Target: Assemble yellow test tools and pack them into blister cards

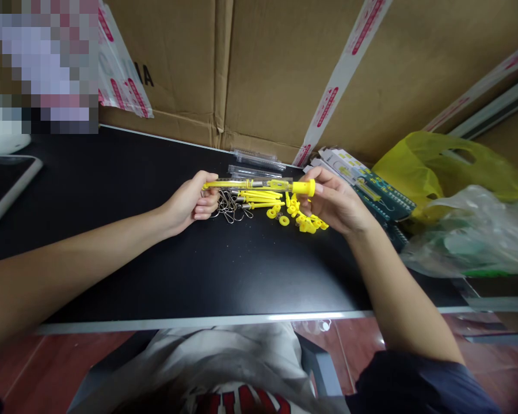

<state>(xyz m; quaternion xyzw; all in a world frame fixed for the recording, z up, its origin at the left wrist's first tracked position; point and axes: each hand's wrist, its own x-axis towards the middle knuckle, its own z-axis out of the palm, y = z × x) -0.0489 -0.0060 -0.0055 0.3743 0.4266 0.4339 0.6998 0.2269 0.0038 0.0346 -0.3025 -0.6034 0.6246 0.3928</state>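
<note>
My left hand (194, 198) is closed around the left end of a clear-tubed spring scale (271, 184), held level above the table. At its other end, the fingers of my right hand (341, 198) grip the yellow cap (304, 188). Yellow and metal parts show through the tube. Just below lie several metal hooks (231, 210) and yellow rods (265, 205). Yellow rings (284, 221) and small yellow pieces (307, 224) are heaped near my right hand. Behind the scale rest clear empty tubes (255, 171).
Printed boxes (366, 175) stand right of my right hand, beside a yellow plastic bag (408, 167) and a clear bag (461, 241). Large taped cardboard (267, 69) rises along the table's back edge. A white-rimmed device (34, 168) lies at far left.
</note>
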